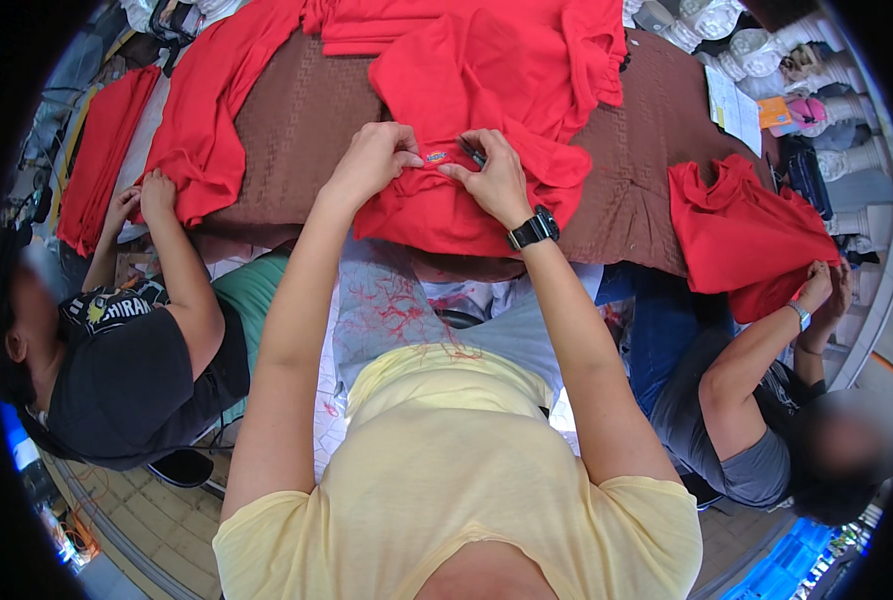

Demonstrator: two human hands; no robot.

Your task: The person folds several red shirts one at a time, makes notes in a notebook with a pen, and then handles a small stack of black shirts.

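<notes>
A red garment [541,190] lies in front of me over the near edge of the table, with a small coloured label [435,157] on it. Just left of the label, my left hand [378,158] is closed, finger and thumb pinching the cloth. My right hand [494,178], with a black watch [533,229] at its wrist, pinches the cloth on the label's other side. A small dark tool [473,153] shows under the right fingers; its kind is mostly hidden.
A brown cloth [291,125] covers the table. More red garments lie folded at the far side [361,30] and left. People sit on both sides, handling red garments [751,225]. A paper sheet [734,110] and a black case [806,178] lie right. Red threads [396,305] cling to my lap.
</notes>
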